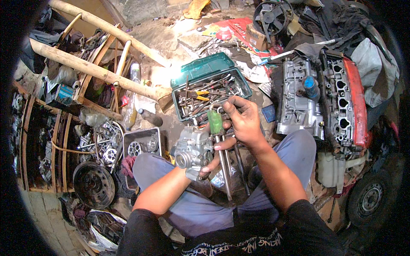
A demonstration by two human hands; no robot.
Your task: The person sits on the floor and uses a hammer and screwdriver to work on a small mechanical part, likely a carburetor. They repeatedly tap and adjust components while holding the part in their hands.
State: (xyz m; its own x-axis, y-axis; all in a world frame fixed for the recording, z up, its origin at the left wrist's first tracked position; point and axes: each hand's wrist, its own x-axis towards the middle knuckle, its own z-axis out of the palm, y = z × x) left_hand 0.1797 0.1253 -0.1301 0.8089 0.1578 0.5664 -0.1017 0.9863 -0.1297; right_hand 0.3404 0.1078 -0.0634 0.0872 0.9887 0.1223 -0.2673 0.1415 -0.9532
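Note:
My left hand [206, 168] is closed around a silver-grey carburetor [190, 147], held above my lap with its round opening towards the lower left. Right beside it, my right hand [244, 121] is closed, thumb and fingers at the top of a green-gripped tool [216, 122]. Two metal rods run down from the green part, and a small bent metal end shows at its top. Fingers partly cover both things, so whether they touch is hidden. Past my hands, an open teal toolbox [200, 70] holds wrenches, pliers and other hand tools.
An engine block [299, 102] and a red-edged cylinder head [358, 102] stand at the right, above a tyre [370, 199]. Leftward are a wooden ladder [96, 70], a dark bottle [150, 117], a metal tray [159, 138] with parts and a steel wheel [94, 184].

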